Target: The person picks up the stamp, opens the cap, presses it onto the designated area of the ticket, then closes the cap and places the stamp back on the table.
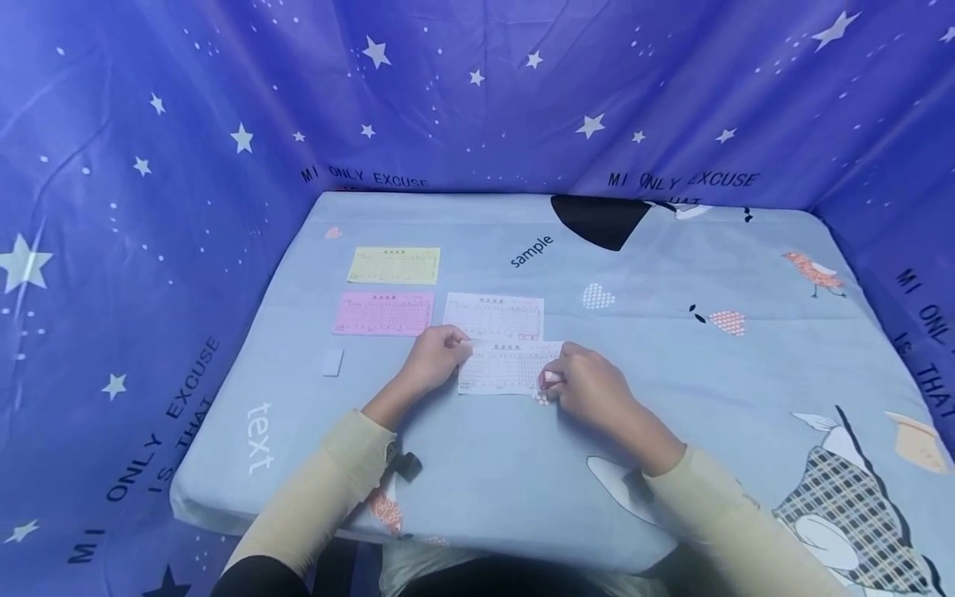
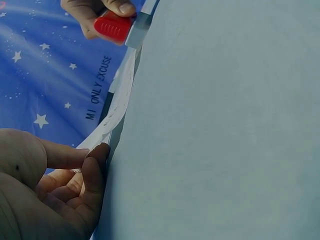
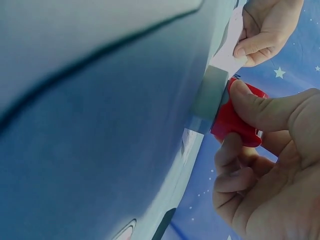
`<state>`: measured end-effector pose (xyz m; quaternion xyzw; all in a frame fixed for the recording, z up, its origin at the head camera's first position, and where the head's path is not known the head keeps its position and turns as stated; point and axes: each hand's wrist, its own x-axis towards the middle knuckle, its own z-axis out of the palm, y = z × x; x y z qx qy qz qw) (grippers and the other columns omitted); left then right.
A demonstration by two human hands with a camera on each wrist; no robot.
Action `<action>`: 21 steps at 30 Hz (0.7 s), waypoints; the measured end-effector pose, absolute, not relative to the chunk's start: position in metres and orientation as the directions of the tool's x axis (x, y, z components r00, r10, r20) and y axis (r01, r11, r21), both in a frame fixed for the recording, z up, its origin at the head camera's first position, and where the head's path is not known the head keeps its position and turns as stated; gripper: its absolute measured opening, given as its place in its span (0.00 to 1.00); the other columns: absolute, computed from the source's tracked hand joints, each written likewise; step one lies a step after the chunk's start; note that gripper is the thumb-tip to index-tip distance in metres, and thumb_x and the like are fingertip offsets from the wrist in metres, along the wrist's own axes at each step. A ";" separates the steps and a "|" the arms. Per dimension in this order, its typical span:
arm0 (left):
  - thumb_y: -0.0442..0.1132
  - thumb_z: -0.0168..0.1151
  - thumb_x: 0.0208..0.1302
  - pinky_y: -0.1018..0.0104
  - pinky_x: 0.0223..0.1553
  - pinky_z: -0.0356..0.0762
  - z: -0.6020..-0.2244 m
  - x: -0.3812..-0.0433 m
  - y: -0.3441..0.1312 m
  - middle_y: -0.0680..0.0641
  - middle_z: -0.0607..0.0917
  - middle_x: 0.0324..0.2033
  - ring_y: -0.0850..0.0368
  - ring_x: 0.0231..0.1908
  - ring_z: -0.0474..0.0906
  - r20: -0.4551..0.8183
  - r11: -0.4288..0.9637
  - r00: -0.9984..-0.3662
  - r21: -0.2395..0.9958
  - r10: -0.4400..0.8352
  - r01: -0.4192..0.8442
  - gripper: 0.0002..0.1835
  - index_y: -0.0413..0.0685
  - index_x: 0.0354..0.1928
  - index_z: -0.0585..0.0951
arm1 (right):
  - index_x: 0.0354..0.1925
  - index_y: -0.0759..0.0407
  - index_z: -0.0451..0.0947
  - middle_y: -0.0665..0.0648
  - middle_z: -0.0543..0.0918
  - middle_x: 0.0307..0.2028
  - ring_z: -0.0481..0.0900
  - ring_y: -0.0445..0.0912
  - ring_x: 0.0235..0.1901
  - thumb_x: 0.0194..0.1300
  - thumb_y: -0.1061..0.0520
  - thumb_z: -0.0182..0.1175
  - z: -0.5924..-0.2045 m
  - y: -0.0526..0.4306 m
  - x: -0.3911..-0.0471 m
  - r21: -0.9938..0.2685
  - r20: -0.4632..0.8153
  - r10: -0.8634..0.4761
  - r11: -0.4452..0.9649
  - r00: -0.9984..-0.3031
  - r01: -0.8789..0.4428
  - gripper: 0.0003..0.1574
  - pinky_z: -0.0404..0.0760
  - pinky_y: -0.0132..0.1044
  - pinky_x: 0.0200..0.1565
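A white printed form slip (image 1: 496,371) lies near the front middle of the bed-like surface. My left hand (image 1: 435,358) pinches its left edge between thumb and finger; in the left wrist view the slip (image 2: 120,107) bows up a little. My right hand (image 1: 593,385) grips a red hand stamp (image 3: 240,112) with a pale, translucent base, at the slip's right end. In the head view the stamp (image 1: 550,380) is partly covered by the fingers. Whether its base presses on the paper I cannot tell.
Behind lies another white slip (image 1: 494,315) with a small red mark at its lower right corner. A pink slip (image 1: 384,313) and a yellow slip (image 1: 395,265) lie to the left, with a small white rectangular piece (image 1: 333,362) below them. A starry blue curtain (image 1: 462,99) surrounds the surface.
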<state>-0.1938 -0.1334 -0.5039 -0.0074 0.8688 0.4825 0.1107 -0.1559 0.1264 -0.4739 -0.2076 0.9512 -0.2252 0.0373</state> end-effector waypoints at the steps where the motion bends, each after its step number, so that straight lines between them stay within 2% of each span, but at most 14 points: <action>1: 0.34 0.62 0.67 0.62 0.29 0.76 -0.504 -0.193 -0.133 0.47 0.84 0.30 0.52 0.30 0.79 -0.198 0.534 -0.976 0.837 0.094 -0.119 0.03 0.45 0.38 0.84 | 0.28 0.49 0.87 0.48 0.71 0.26 0.68 0.44 0.25 0.53 0.65 0.72 -0.474 0.126 -0.156 -0.445 0.021 -0.411 0.812 -0.911 -0.377 0.10 0.69 0.37 0.27; 10: 0.33 0.61 0.67 0.64 0.25 0.74 -0.503 -0.188 -0.132 0.46 0.83 0.28 0.52 0.27 0.78 -0.169 0.519 -0.981 0.849 0.097 -0.095 0.04 0.43 0.38 0.84 | 0.29 0.50 0.87 0.49 0.71 0.26 0.68 0.45 0.26 0.53 0.66 0.71 -0.471 0.126 -0.152 -0.458 0.029 -0.408 0.806 -0.912 -0.375 0.11 0.69 0.37 0.28; 21: 0.32 0.61 0.67 0.63 0.27 0.76 -0.498 -0.181 -0.130 0.46 0.83 0.28 0.52 0.27 0.78 -0.141 0.526 -0.985 0.848 0.096 -0.070 0.03 0.42 0.37 0.84 | 0.29 0.50 0.87 0.50 0.71 0.26 0.69 0.46 0.26 0.53 0.67 0.71 -0.466 0.126 -0.146 -0.474 0.016 -0.394 0.806 -0.919 -0.354 0.10 0.68 0.38 0.28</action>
